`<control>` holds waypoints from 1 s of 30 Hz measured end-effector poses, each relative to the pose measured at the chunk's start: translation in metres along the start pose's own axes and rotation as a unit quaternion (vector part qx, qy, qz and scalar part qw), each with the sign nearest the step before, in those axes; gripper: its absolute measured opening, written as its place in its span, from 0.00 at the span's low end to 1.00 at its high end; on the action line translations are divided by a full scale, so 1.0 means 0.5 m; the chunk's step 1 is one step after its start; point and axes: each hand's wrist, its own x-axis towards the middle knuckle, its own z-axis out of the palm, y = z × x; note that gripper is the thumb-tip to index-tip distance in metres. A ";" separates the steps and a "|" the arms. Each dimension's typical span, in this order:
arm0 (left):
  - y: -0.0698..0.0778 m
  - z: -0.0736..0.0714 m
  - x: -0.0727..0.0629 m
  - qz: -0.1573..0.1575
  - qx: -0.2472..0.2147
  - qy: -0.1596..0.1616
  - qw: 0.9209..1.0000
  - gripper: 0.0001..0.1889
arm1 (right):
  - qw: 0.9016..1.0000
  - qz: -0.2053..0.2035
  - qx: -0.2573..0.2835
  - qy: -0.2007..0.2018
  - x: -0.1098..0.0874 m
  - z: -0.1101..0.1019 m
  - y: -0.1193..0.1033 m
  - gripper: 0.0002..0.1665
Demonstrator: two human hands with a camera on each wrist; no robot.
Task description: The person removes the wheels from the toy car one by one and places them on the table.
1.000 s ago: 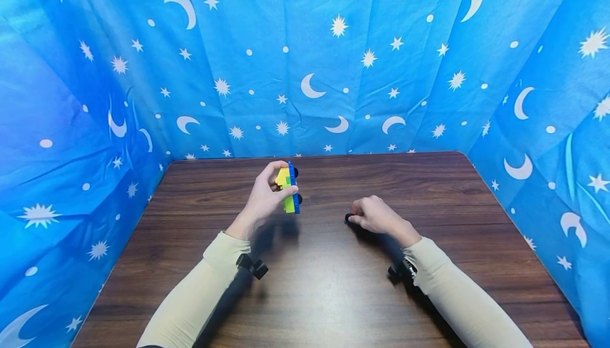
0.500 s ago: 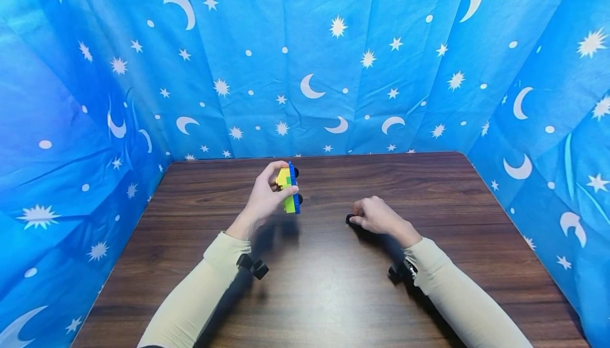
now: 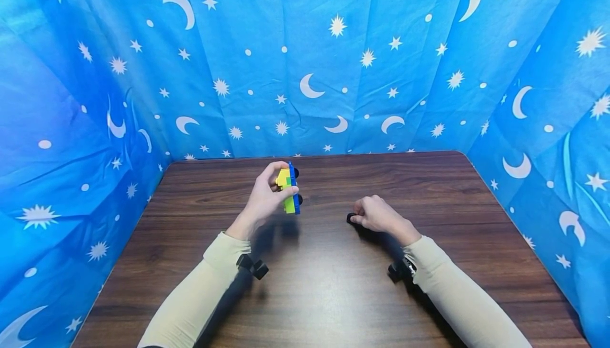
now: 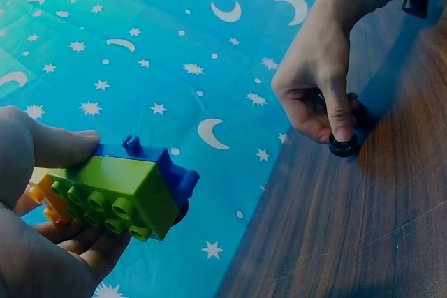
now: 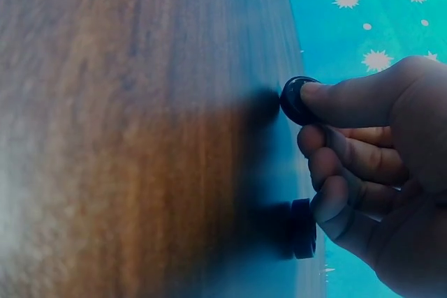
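My left hand point(image 3: 265, 194) holds a toy car point(image 3: 288, 192) made of building bricks above the table, tipped on end in the head view. It has a blue base, green and yellow bricks, and black wheels. Green studs and a blue hitch at one end of the car point(image 4: 115, 193) show in the left wrist view. My right hand point(image 3: 378, 215) pinches a small black wheel point(image 5: 297, 101) low at the tabletop, thumb against its face. Beside the curled fingers of that hand, a second black wheel point(image 5: 303, 228) stands on the table; the head view hides it.
The dark wood-grain table point(image 3: 324, 295) reaches back to a blue curtain point(image 3: 267, 62) with white moons and stars. The curtain also hangs along both sides. Black wrist cameras sit at both cuffs.
The wheel pinched by my right hand has shifted very slightly to the right. My left hand and the toy car keep their place.
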 end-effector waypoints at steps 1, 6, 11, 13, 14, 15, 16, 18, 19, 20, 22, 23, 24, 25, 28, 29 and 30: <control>0.000 0.000 0.000 0.001 -0.001 0.000 1.000 0.28 | 1.000 0.004 -0.002 -0.002 0.001 -0.001 0.000 0.10; 0.001 -0.001 0.000 0.006 0.002 -0.002 1.000 0.28 | 1.000 0.025 -0.008 -0.009 0.006 -0.004 -0.001 0.10; 0.001 -0.002 -0.001 0.004 0.011 -0.002 1.000 0.28 | 0.999 0.036 -0.022 -0.011 0.012 -0.008 -0.005 0.09; 0.002 -0.001 -0.001 0.003 0.014 -0.003 1.000 0.28 | 0.999 0.039 -0.026 -0.013 0.014 -0.009 -0.006 0.09; 0.003 -0.001 -0.002 0.004 0.016 -0.003 1.000 0.28 | 0.999 0.041 -0.028 -0.015 0.015 -0.009 -0.007 0.09; 0.003 -0.001 -0.002 0.005 0.018 -0.003 1.000 0.28 | 0.999 0.041 -0.030 -0.015 0.016 -0.010 -0.006 0.09; 0.003 -0.001 -0.002 0.005 0.021 -0.003 1.000 0.28 | 0.999 0.042 -0.030 -0.016 0.017 -0.010 -0.006 0.08; 0.002 -0.001 -0.003 0.006 0.026 -0.004 1.000 0.28 | 0.998 0.045 -0.028 -0.015 0.018 -0.010 -0.005 0.08; 0.002 -0.001 -0.003 0.006 0.028 -0.004 1.000 0.28 | 0.998 0.045 -0.027 -0.015 0.019 -0.009 -0.004 0.08; 0.001 -0.001 -0.003 0.006 0.029 -0.005 1.000 0.28 | 0.998 0.047 -0.025 -0.014 0.019 -0.009 -0.003 0.08; 0.001 -0.001 -0.003 0.004 0.030 -0.007 1.000 0.28 | 0.998 0.050 -0.023 -0.014 0.019 -0.008 -0.002 0.08; 0.001 -0.001 -0.003 0.004 0.030 -0.008 1.000 0.28 | 0.998 0.050 -0.023 -0.014 0.019 -0.008 -0.002 0.08; 0.000 -0.001 -0.004 0.003 0.030 -0.008 1.000 0.28 | 0.998 0.049 -0.024 -0.014 0.019 -0.007 -0.001 0.08; 0.000 -0.001 -0.004 0.003 0.030 -0.008 1.000 0.28 | 0.998 0.049 -0.023 -0.014 0.019 -0.007 -0.001 0.08; 0.000 -0.001 -0.005 0.006 0.030 -0.006 1.000 0.28 | 0.999 0.044 -0.025 -0.013 0.018 -0.005 -0.001 0.08; -0.001 -0.001 -0.005 0.007 0.029 -0.005 1.000 0.27 | 0.999 0.043 -0.025 -0.014 0.018 -0.005 -0.001 0.07; -0.001 -0.001 -0.006 0.007 0.029 -0.005 1.000 0.27 | 0.999 0.043 -0.025 -0.015 0.018 -0.005 -0.001 0.07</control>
